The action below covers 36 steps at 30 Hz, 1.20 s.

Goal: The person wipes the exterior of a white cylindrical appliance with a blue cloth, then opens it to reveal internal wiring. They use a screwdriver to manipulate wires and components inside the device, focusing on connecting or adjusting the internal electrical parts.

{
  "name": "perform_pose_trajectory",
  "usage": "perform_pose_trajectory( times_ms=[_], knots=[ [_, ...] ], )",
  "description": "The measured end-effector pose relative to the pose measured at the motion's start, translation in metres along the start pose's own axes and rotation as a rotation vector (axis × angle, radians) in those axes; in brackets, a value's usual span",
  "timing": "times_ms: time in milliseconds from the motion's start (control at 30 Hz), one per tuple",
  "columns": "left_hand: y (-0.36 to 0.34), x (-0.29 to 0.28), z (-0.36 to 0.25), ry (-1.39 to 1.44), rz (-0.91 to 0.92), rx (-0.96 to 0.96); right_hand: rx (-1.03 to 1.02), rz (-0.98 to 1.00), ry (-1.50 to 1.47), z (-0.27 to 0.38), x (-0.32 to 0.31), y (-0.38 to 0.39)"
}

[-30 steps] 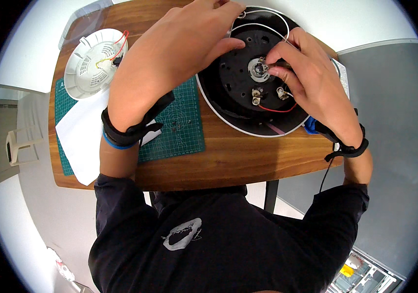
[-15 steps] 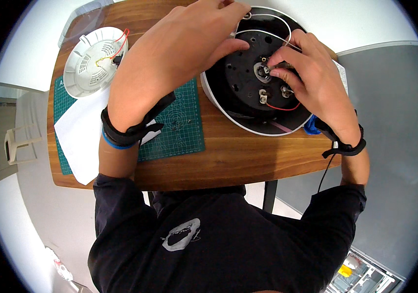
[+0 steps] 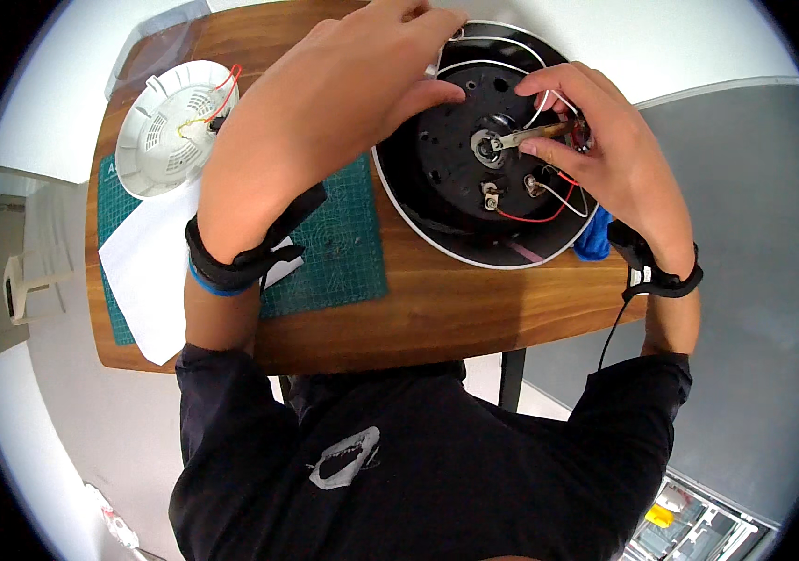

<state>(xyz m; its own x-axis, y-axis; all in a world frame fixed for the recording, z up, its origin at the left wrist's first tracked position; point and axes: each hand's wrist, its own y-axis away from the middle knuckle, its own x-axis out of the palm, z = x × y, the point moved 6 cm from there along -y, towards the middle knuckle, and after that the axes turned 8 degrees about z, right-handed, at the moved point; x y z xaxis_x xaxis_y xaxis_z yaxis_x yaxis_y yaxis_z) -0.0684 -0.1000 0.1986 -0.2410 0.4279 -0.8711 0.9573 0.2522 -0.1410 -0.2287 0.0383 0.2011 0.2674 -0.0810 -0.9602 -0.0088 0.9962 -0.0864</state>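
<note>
Pan (image 3: 456, 232), upper centre of the frame, has my left hand (image 3: 376, 70) at its upper left, likely steadying it, grip hidden, while my right hand (image 3: 613, 136) sets thumb to strip (image 3: 517, 139), index apart; clamped, I cannot tell.

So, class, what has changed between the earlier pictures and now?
The right hand has opened its pinch beside the central fitting: the index finger has moved up and away from the thumb, exposing a metal strip. The left hand stays at the black pan's far rim; the white cover stays put.
</note>
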Motion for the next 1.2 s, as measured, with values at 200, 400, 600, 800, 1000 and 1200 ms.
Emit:
perform_pose_trajectory(
  times_ms=[200, 400, 600, 800, 1000, 1200],
  knots=[
    [0.004, -0.003, -0.001, 0.009, -0.091, 0.014, 0.045, 0.000, -0.018, -0.004, 0.002, 0.003],
    [0.002, -0.003, 0.005, -0.010, -0.178, 0.059, 0.042, -0.060, -0.029, -0.004, -0.001, -0.001],
    [-0.001, -0.003, 0.007, 0.020, -0.235, 0.073, 0.015, -0.118, 0.068, -0.013, -0.002, 0.000],
    [-0.004, -0.001, 0.010, 0.025, -0.219, 0.072, 0.013, -0.111, 0.105, -0.007, -0.005, 0.004],
    [0.001, -0.008, -0.008, 0.004, -0.274, 0.035, 0.032, -0.132, 0.176, 0.006, -0.011, 0.015],
    [-0.008, 0.000, 0.010, 0.037, -0.282, 0.058, -0.051, -0.201, 0.151, 0.027, -0.018, 0.022]
  ],
)
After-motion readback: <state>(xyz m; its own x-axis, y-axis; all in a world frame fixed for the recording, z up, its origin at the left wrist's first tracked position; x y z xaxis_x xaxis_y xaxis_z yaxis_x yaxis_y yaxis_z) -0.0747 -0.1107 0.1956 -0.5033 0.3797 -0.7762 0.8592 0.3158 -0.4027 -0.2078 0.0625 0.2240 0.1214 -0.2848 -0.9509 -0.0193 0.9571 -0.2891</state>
